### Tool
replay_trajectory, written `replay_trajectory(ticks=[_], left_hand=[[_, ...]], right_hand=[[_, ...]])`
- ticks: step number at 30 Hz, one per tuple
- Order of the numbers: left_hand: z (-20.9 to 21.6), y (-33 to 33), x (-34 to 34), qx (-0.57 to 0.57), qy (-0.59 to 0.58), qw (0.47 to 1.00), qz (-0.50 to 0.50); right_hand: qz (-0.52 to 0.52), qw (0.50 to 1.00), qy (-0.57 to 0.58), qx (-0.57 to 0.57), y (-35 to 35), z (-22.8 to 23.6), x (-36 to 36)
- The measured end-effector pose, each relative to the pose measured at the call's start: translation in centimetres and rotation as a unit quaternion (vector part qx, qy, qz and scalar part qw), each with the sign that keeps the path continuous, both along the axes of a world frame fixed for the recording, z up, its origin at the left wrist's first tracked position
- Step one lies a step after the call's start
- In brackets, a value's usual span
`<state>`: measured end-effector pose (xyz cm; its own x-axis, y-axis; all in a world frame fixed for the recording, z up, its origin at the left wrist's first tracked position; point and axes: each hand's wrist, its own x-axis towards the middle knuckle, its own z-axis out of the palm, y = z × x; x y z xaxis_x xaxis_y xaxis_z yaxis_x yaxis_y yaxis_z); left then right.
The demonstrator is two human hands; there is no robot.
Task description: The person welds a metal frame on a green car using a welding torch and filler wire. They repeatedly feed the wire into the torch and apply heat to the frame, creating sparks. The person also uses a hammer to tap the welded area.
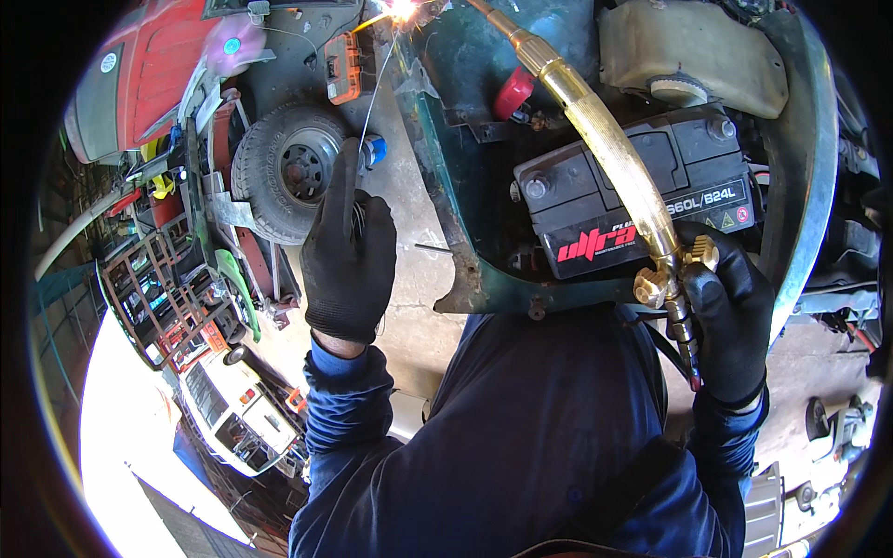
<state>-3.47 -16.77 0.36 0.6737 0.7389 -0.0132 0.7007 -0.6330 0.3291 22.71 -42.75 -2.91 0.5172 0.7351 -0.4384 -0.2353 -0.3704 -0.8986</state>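
Both my hands wear black gloves. My left hand (350, 265) is closed on a thin metal filler rod (374, 98), its index finger stretched along it. The rod runs up towards a bright flame (402, 11) at the top edge, whose glare hides the rod's far end. In my right hand (733, 321) is a brass gas torch (605, 138), gripped at the valve end beside its knobs. Its neck slants up and left towards the flame; the tip is out of view. Below the glare runs the green metal edge (442, 186) of a vehicle body.
A black car battery (642, 191) sits just under the torch, with a beige plastic reservoir (693, 56) behind it. To the left, a wheel with a tyre (288, 172) and an orange-and-grey case (343, 70) stand on the floor. A white vehicle (244, 409) is at lower left.
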Motion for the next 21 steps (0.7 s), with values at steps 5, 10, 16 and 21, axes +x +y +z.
replay_trajectory(ticks=[5,10,16,21], left_hand=[[-0.17,0.35,0.3,-0.008,-0.003,1.0,0.004],[0.0,0.25,0.25,-0.005,0.006,1.0,0.006],[-0.13,0.32,0.25,-0.009,0.0,1.0,0.007],[-0.1,0.38,0.27,-0.001,0.004,1.0,0.004]], right_hand=[[-0.001,1.0,-0.001,-0.009,0.1,-0.03,0.03],[-0.001,1.0,-0.008,-0.003,0.1,-0.25,0.0],[-0.003,1.0,-0.005,-0.005,0.1,-0.11,0.0],[0.001,1.0,0.012,-0.009,0.15,0.07,0.11]])
